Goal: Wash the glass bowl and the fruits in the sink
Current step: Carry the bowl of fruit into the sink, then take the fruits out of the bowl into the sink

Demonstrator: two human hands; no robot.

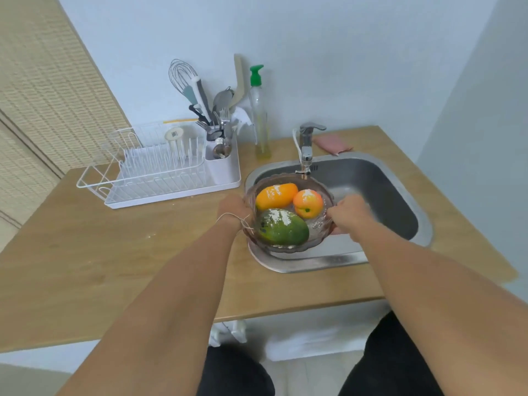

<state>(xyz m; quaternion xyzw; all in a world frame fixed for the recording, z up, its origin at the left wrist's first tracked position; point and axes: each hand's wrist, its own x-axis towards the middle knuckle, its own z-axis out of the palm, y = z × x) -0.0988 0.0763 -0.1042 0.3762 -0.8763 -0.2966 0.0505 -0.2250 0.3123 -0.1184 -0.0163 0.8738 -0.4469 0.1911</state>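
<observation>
A ribbed glass bowl hangs over the left part of the steel sink, right below the tap. My left hand grips its left rim and my right hand grips its right rim. Inside lie three fruits dusted with white powder: an orange mango at the back left, a round orange-red fruit at the back right, and a green mango in front. A little water shows in the bowl near my right hand.
A white dish rack with a cutlery holder full of utensils stands on the wooden counter to the left. A soap bottle with a green pump stands behind the sink, and a pink cloth lies right of the tap.
</observation>
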